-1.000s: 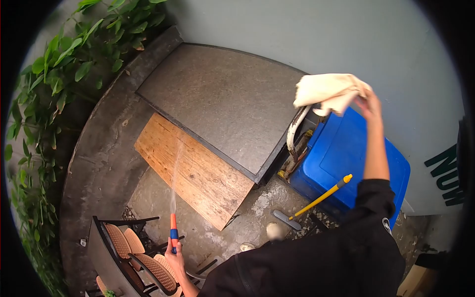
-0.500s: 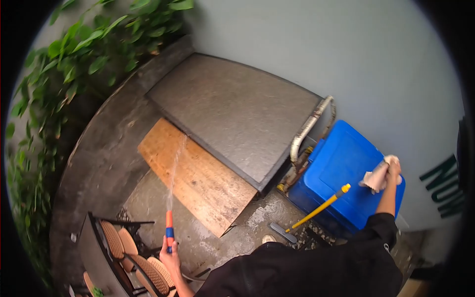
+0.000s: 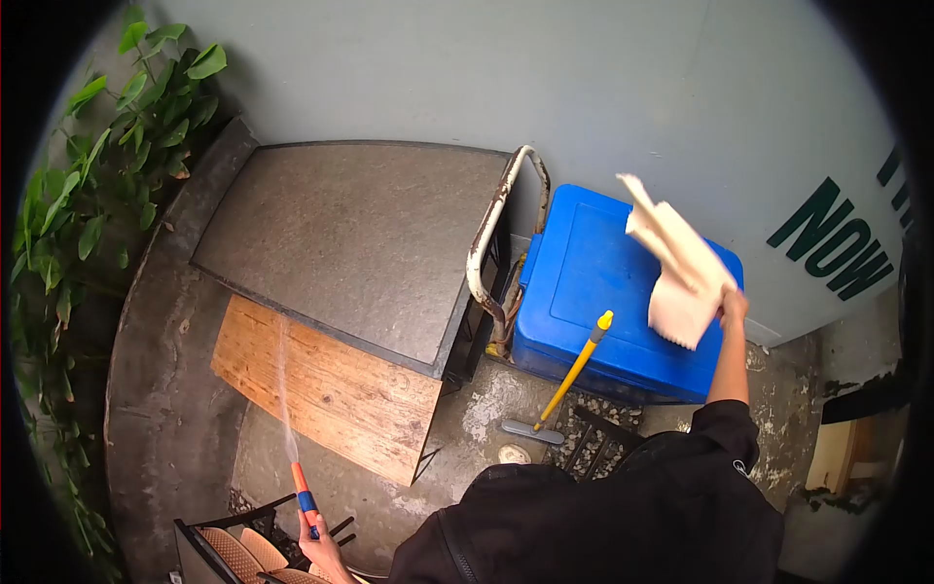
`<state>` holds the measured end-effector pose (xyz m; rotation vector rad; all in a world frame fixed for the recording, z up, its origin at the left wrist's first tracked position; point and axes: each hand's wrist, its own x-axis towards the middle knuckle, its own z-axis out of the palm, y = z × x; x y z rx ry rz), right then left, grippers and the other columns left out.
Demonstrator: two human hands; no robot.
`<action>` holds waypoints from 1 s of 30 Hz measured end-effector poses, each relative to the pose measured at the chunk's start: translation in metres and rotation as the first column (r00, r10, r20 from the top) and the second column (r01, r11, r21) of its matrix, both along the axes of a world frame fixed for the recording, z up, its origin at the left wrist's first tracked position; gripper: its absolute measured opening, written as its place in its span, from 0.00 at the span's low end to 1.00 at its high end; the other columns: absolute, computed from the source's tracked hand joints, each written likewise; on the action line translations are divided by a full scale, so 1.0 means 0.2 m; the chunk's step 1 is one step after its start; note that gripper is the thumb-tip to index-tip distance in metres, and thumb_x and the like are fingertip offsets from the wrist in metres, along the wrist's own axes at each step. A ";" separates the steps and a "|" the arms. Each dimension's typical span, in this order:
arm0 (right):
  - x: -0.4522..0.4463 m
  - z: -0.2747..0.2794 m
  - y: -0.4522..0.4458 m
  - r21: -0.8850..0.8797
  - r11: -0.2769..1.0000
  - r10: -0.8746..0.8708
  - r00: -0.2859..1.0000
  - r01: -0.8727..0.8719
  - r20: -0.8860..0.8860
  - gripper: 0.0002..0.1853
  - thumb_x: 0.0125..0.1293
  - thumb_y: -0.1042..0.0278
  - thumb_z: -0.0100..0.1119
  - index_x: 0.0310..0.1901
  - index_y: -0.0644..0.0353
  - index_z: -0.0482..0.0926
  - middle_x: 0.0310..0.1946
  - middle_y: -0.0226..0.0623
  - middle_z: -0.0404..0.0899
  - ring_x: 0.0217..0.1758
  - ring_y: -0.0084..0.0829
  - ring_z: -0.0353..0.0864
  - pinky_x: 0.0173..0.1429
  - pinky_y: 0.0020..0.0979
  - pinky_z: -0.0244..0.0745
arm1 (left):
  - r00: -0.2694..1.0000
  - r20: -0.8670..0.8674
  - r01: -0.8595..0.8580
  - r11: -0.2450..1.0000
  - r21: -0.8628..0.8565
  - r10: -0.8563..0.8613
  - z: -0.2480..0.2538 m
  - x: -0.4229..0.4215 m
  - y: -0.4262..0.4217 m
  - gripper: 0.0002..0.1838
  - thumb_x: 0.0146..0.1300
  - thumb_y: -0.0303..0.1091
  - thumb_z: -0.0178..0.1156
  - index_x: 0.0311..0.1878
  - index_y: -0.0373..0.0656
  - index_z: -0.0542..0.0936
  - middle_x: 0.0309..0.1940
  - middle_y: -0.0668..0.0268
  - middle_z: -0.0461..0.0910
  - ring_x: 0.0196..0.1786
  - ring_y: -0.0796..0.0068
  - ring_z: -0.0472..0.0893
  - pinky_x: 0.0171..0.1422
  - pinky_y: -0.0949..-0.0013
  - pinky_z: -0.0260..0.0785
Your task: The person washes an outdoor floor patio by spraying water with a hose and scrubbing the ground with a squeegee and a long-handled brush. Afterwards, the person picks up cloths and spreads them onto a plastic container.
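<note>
My left hand (image 3: 316, 545) is closed around an orange and blue hose nozzle (image 3: 305, 496) at the lower left. Water (image 3: 284, 389) streams from it across the wooden board (image 3: 331, 394) toward the edge of the dark-topped table (image 3: 360, 243). Out to the right, my right hand (image 3: 735, 305) grips one edge of a cream cloth (image 3: 681, 268), which is spread out and slightly blurred in the air above a blue lidded bin (image 3: 584, 248). My right fingers are partly hidden by the cloth.
A yellow-handled squeegee or brush (image 3: 574, 375) leans by the bin. A rusty white cart handle (image 3: 494, 219) rises between table and bin. Wicker-backed chairs (image 3: 229, 557) crowd the lower left. Green plants (image 3: 92, 224) line the left side; a grey wall (image 3: 389, 73) stands behind.
The cloth has gone from bunched in my right hand to flung open, up and left over the bin. My view has turned right. The hose still sprays.
</note>
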<state>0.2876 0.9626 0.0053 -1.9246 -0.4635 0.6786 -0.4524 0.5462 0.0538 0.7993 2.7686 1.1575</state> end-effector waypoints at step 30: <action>-0.68 0.24 0.88 0.310 0.883 0.253 0.915 -0.351 0.314 0.17 0.57 0.70 0.53 0.51 0.52 0.73 0.42 0.46 0.75 0.45 0.31 0.74 0.49 0.29 0.70 | 0.989 -0.113 -0.114 0.984 -0.137 0.098 0.09 0.10 -0.07 0.23 0.54 0.34 0.58 0.54 0.38 0.70 0.23 0.65 0.74 0.22 0.80 0.66 0.25 0.73 0.59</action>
